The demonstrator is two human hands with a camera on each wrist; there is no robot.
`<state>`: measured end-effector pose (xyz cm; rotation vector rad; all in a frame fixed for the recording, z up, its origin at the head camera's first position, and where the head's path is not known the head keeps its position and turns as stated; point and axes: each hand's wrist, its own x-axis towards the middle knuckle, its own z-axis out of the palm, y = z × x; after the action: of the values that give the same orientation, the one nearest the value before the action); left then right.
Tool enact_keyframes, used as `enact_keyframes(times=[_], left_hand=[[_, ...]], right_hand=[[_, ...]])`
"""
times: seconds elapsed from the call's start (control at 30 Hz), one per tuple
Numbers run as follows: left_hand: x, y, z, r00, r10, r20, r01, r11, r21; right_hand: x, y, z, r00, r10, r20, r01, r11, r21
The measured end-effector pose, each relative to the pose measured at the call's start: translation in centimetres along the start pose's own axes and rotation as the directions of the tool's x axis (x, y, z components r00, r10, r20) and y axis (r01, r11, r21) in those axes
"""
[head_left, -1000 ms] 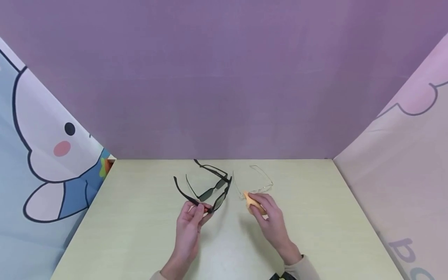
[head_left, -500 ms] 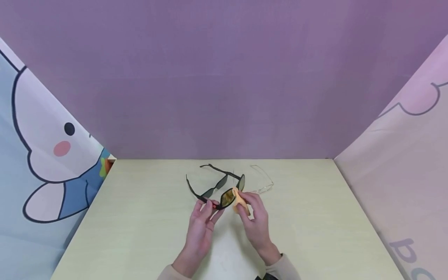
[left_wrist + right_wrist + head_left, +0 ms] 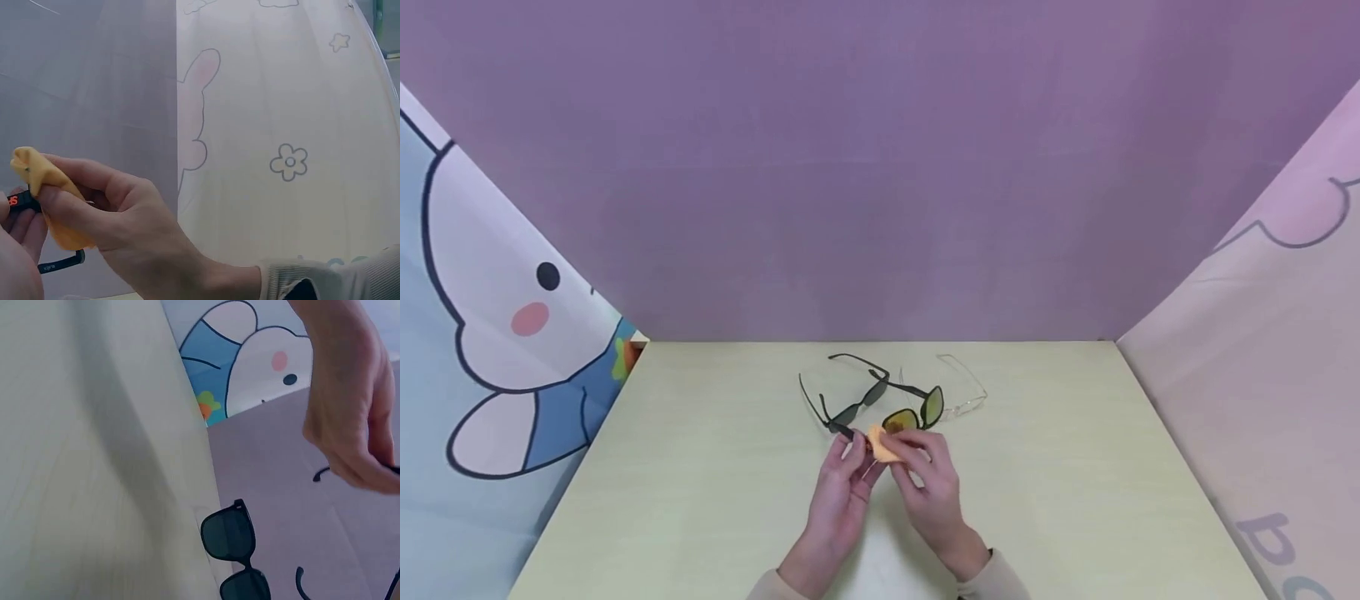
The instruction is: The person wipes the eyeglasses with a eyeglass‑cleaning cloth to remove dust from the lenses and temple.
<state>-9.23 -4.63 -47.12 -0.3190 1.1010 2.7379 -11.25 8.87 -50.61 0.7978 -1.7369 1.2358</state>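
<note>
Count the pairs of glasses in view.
3: a black pair in the left hand, dark sunglasses on the table, and thin-framed glasses to their right, partly hidden.

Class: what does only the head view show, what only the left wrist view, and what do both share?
Only the head view shows the yellow-tinted lenses of the held black-framed glasses and a white cartoon figure in blue. Only the left wrist view shows a grey-outlined flower and star on pale fabric. Both show the right hand pinching a yellow-orange cloth, with the left hand beside it.
</note>
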Motion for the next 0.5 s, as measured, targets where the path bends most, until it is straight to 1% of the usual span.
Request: enact_keyframes(times=[0.07, 0.17, 0.2, 0.27, 0.3, 0.33, 0.43, 0.5], left_hand=[[0.0, 0.0, 0.0, 1.000, -0.009, 0.001, 0.009, 1.000, -0.014], [0.1, 0.0, -0.1, 1.000, -0.016, 0.000, 0.016, 1.000, -0.022], [0.1, 0.0, -0.1, 1.000, -0.018, -0.007, 0.018, 1.000, -0.024], [0.1, 0.1, -0.1, 1.000, -0.023, -0.010, 0.023, 0.999, -0.026], [0.1, 0.1, -0.1, 1.000, -0.022, -0.007, 0.021, 0.999, -0.024], [0.0, 0.1, 0.0, 1.000, -0.019, -0.004, 0.019, 1.000, -0.024], [0.0, 0.1, 0.1, 1.000, -0.004, 0.004, 0.004, 1.000, -0.015], [-0.1, 0.2, 0.2, 1.000, 0.006, 0.012, -0.006, 1.000, -0.006]], right_hand=[[0.0, 0.5, -0.4, 0.998, 0.063, -0.025, -0.062, 0.998, 0.015], [-0.2, 1.1, -0.8, 0.981, 0.181, -0.075, -0.180, 0.983, 0.021], [-0.2, 1.2, -0.9, 0.975, 0.201, -0.092, -0.200, 0.980, 0.011], [-0.3, 1.3, -0.9, 0.970, 0.213, -0.117, -0.214, 0.977, 0.003], [-0.3, 1.2, -0.8, 0.971, 0.204, -0.122, -0.205, 0.979, 0.002], [-0.3, 1.0, -0.7, 0.977, 0.179, -0.120, -0.180, 0.984, 0.002], [-0.3, 0.5, -0.3, 0.993, 0.057, -0.102, -0.058, 0.998, -0.011], [-0.2, 0.4, -0.2, 0.996, -0.022, -0.089, 0.020, 1.000, -0.022]])
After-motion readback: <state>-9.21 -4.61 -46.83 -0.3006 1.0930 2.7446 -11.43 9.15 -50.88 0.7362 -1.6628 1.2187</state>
